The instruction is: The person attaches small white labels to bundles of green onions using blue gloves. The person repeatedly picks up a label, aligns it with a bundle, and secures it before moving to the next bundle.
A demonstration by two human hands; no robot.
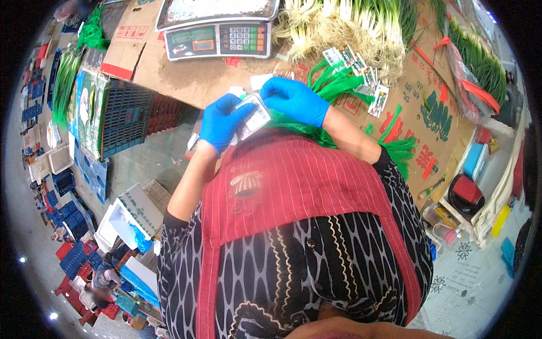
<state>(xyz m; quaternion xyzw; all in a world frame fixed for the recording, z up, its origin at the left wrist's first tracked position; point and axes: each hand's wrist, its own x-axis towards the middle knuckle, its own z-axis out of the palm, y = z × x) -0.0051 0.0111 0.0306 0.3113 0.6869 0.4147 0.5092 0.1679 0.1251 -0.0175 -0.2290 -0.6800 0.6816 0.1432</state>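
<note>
My left hand (221,123), in a blue glove, pinches a small white label card (255,117) with a printed barcode between thumb and fingers. My right hand (295,101), also blue-gloved, is curled at the card's upper right corner. Its fingertips are hidden, so what it grips is unclear. Green mesh netting (288,121) runs below the right hand, against my red striped apron (296,178). Beyond that hand lies a bundle of green mesh bags (338,88) with several printed tags (378,101) on their ends. White paper pieces (260,81) lie just behind the hands.
A digital scale (218,40) stands on the cardboard-covered table (190,80). Scallions (338,25) with roots lie to its right. Further right are bagged green stalks (478,72) and a white bin (487,169) with small items. Crates (127,118) and a foam box (135,214) stand at left.
</note>
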